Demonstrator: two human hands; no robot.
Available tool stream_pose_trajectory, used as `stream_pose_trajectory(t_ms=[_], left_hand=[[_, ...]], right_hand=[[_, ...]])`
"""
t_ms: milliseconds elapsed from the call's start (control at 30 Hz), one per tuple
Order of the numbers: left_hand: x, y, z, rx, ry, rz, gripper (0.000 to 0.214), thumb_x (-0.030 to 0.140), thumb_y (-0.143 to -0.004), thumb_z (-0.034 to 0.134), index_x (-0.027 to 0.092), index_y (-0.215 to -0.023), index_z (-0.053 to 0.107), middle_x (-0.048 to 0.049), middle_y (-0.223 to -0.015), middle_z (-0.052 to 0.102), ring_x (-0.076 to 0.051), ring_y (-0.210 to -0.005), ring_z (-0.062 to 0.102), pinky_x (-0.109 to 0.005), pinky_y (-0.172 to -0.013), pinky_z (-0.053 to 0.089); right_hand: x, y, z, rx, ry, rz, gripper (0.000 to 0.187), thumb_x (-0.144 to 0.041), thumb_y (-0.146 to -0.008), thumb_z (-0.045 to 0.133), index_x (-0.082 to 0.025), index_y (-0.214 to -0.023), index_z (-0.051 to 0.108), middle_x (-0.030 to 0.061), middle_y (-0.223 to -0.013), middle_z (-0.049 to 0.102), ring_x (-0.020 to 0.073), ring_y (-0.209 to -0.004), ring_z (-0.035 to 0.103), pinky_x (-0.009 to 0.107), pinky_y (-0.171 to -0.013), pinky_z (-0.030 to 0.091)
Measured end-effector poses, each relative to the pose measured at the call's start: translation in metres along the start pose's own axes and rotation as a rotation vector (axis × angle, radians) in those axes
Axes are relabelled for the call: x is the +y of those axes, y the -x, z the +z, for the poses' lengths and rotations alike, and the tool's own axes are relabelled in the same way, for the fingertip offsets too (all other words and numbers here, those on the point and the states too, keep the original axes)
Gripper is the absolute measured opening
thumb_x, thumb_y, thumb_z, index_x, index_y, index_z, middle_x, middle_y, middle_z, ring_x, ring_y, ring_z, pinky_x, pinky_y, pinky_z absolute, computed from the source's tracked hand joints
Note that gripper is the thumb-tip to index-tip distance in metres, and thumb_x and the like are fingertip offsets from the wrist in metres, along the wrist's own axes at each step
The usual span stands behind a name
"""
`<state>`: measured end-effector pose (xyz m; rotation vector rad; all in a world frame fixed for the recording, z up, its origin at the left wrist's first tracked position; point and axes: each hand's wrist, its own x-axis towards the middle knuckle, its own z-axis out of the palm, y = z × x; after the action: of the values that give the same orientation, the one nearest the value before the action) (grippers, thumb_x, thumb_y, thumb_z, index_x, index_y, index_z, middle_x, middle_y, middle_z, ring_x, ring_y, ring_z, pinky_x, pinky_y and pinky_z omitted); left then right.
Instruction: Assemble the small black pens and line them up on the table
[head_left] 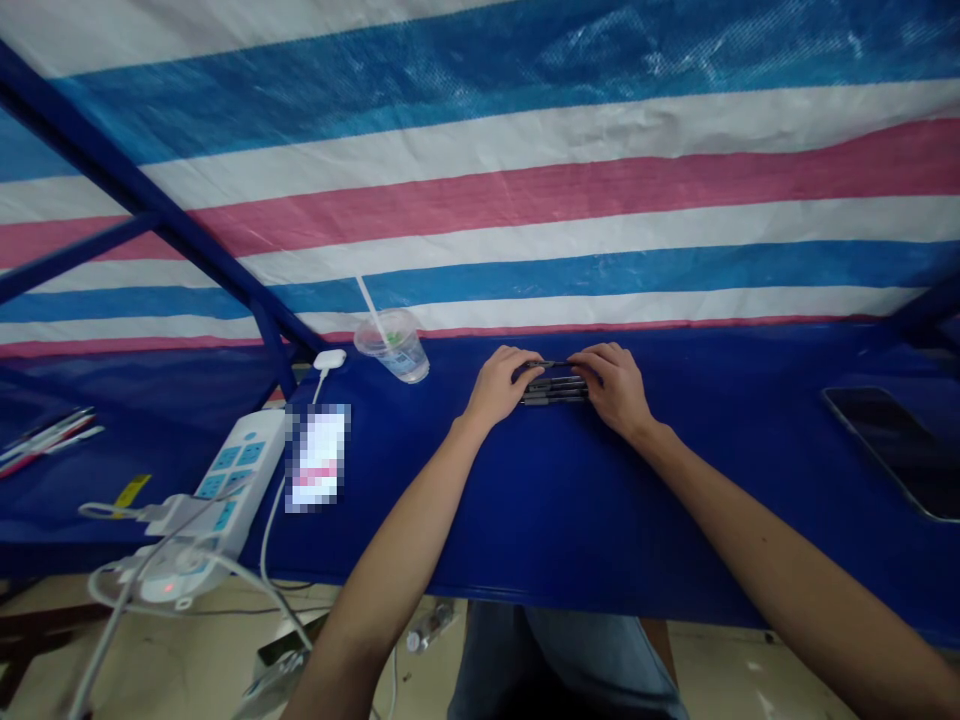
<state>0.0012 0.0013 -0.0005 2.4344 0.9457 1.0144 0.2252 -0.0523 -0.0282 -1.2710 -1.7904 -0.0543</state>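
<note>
Several dark pens (556, 391) lie side by side on the blue tabletop (547, 500), roughly parallel to its far edge. Just beyond them, one more thin dark pen (553, 364) runs between my hands. My left hand (501, 380) pinches its left end, thumb and fingers closed. On the other side, my right hand (613, 384) has its fingers closed on the right end, close to the ends of the other pens. My fingertips partly cover the pen's ends.
A clear plastic cup (399, 347) with a straw stands at the back left. Left of my arm are a phone with a pixelated screen (319, 458) and a white power strip (236, 475) with cables. A dark phone (896, 450) lies far right. Striped tarp (570, 200) hangs behind.
</note>
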Motion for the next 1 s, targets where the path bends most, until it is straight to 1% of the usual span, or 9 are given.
stream_pose_trajectory(t_ms=[100,233,500,867,1000], left_hand=[[0.0004,0.0002,0.0002,-0.024,-0.005,0.013,0.014,0.032,-0.100,0.066,0.024,-0.109,0.074,-0.0040,-0.103,0.075,-0.020,-0.101,0.065,-0.040,-0.094,0.053],[0.0013,0.0001,0.0004,-0.047,-0.019,0.023,0.016,0.035,-0.100,0.066,0.023,-0.106,0.075,-0.0043,-0.101,0.075,-0.020,-0.099,0.065,-0.040,-0.093,0.054],[0.0008,0.0001,0.0008,-0.052,-0.026,0.047,0.017,0.038,-0.099,0.067,0.023,-0.102,0.076,-0.0039,-0.098,0.075,-0.020,-0.097,0.066,-0.037,-0.089,0.054],[0.0031,-0.0001,-0.0001,-0.038,0.016,0.071,0.015,0.036,-0.096,0.072,0.024,-0.103,0.077,-0.0040,-0.099,0.076,-0.020,-0.098,0.067,-0.038,-0.090,0.056],[0.0025,-0.0004,-0.0006,-0.045,0.021,0.074,0.014,0.033,-0.096,0.072,0.025,-0.105,0.077,-0.0040,-0.100,0.076,-0.020,-0.098,0.067,-0.039,-0.091,0.057]], right_hand=[[-0.0006,0.0000,0.0009,-0.005,-0.033,-0.012,0.016,-0.024,-0.100,0.059,-0.023,-0.105,0.074,0.0087,-0.103,0.073,0.0260,-0.093,0.062,0.042,-0.080,0.043],[-0.0021,-0.0005,0.0003,-0.013,-0.087,-0.025,0.012,-0.022,-0.099,0.061,-0.023,-0.099,0.073,0.0084,-0.100,0.073,0.0261,-0.092,0.062,0.042,-0.080,0.047],[-0.0053,-0.0020,-0.0029,-0.030,-0.120,-0.053,0.013,-0.016,-0.096,0.060,-0.023,-0.095,0.072,0.0075,-0.094,0.072,0.0253,-0.087,0.060,0.042,-0.079,0.051],[-0.0057,-0.0017,-0.0020,-0.058,-0.126,-0.039,0.013,-0.017,-0.096,0.060,-0.022,-0.096,0.072,0.0083,-0.096,0.073,0.0250,-0.088,0.062,0.042,-0.080,0.051],[-0.0057,-0.0014,-0.0023,-0.075,-0.129,-0.038,0.012,-0.019,-0.097,0.061,-0.022,-0.097,0.072,0.0081,-0.096,0.073,0.0253,-0.089,0.062,0.042,-0.081,0.052]])
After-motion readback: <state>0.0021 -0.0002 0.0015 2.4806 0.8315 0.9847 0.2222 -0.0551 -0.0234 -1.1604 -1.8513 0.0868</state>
